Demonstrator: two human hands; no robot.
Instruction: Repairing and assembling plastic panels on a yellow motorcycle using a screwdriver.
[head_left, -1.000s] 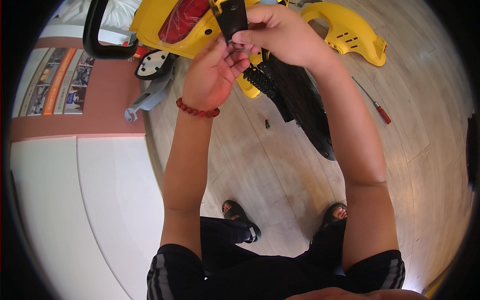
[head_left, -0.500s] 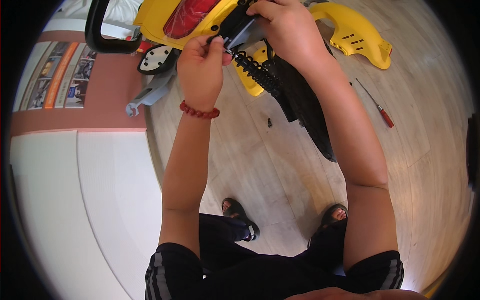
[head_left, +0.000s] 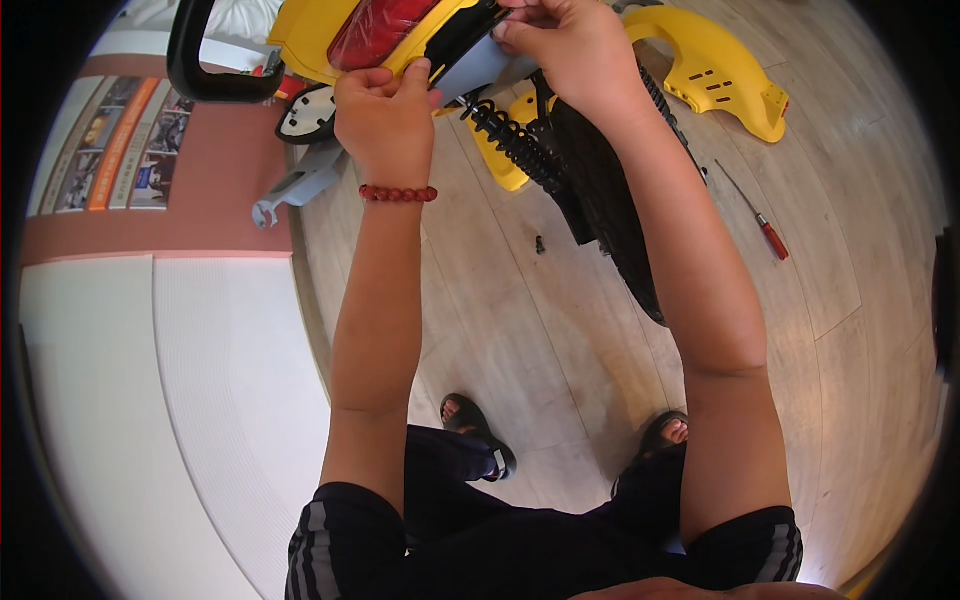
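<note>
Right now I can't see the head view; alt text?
Left hand at the lower edge of a yellow panel, with a red light; right hand at a black piece beside it. A coil spring and tire sit below; a yellow fender and red-handled screwdriver lie to the right.

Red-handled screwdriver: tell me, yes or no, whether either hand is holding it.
No, the screwdriver lies on the floor, apart from both the left hand and the right hand at the yellow bodywork.
</note>
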